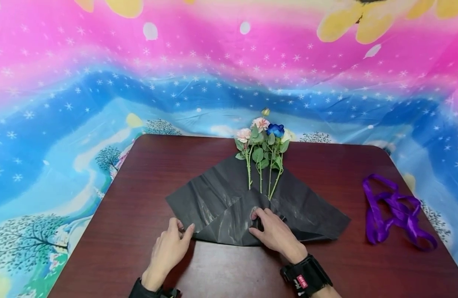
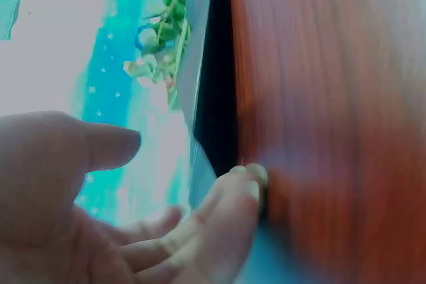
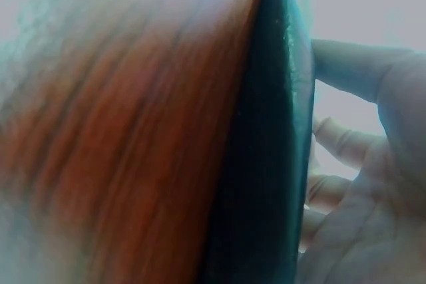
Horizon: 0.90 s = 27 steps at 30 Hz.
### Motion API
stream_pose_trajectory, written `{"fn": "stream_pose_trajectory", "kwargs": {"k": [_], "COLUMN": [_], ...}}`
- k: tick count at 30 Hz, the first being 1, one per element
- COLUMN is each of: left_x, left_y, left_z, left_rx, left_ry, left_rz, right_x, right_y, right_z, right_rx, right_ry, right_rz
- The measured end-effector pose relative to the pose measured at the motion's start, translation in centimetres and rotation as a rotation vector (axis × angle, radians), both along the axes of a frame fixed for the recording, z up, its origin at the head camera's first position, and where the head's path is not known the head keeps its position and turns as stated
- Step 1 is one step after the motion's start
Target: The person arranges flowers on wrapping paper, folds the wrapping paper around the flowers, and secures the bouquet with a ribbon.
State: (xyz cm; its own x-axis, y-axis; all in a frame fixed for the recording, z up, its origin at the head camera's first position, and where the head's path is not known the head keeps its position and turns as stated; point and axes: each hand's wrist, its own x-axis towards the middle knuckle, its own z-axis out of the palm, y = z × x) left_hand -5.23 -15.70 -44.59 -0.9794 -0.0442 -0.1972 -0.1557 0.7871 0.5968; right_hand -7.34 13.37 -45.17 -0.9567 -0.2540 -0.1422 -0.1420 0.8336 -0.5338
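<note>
We see a black sheet (image 1: pixel 214 198) spread across a dark red-brown wooden table (image 1: pixel 325 178), and by it we place everything else. Its near part is folded back over itself, making a creased flap that rises to a point at mid-sheet. On the sheet's far half lie long green stems (image 1: pixel 249 169), their lower ends close to that point, while the blooms reach past its far tip: two pale pink flowers (image 1: pixel 243 135), a blue flower (image 1: pixel 276 130), a cream flower (image 1: pixel 288 135) partly hidden behind leaves, and a small bud (image 1: pixel 265 111) farthest out. At the sheet's near left corner we find the left hand (image 1: pixel 169 248), thumb parted from fingers that reach to the edge, gripping nothing that we can make out. The right hand (image 1: pixel 275 234) lies on the folded part, right of the sheet's middle, its thumb and bent fingers spread against the surface; we cannot tell whether it pinches any of it. We notice a black wristband (image 1: pixel 310 273) on that arm, nearer to us than the sheet. Well to the sheet's right is a loosely looped purple ribbon (image 1: pixel 400 213), and beyond its far tip hangs a snowflake-patterned backdrop (image 1: pixel 229 97) in pink and blue.
</note>
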Motion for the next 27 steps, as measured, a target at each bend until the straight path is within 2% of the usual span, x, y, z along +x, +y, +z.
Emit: {"fn": "stream_pose_trajectory", "kwargs": {"k": [2, 6, 8, 12, 15, 17, 19, 23, 25, 27], "left_x": [0.1, 0.2, 0.1, -0.1, -0.4, -0.6, -0.7, -0.8, -1.0, -1.1], "left_y": [0.4, 1.3, 1.7, 2.2, 2.4, 2.4, 2.4, 3.4, 4.3, 5.1], "left_z": [0.0, 0.0, -0.1, -0.2, -0.3, -0.4, -0.4, 0.2, 0.6, 1.0], "left_rx": [0.101, 0.393, 0.505, 0.647, 0.742, 0.738, 0.674, 0.472, 0.423, 0.388], "left_ry": [-0.007, -0.028, -0.024, -0.029, -0.09, -0.109, -0.07, 0.148, 0.246, 0.312], "left_rz": [0.026, 0.082, 0.102, 0.114, 0.09, 0.034, -0.033, -0.154, -0.201, -0.252], "right_x": [0.0, 0.0, 0.0, 0.0, 0.0, 0.0, 0.0, 0.0, 0.0, 0.0], "right_y": [0.1, 0.3, 0.3, 0.4, 0.5, 0.5, 0.6, 0.8, 0.8, 0.9], "right_z": [0.0, -0.2, -0.3, -0.4, -0.5, -0.5, -0.5, -0.6, -0.6, -0.6], "right_rx": [-0.009, -0.015, -0.017, -0.018, -0.024, -0.031, -0.036, -0.041, -0.048, -0.06], "right_ry": [0.006, 0.017, 0.019, 0.022, 0.017, 0.016, 0.017, 0.033, 0.039, 0.044], "right_rz": [-0.004, -0.011, -0.015, -0.018, -0.018, -0.011, -0.003, 0.013, 0.015, 0.02]}}
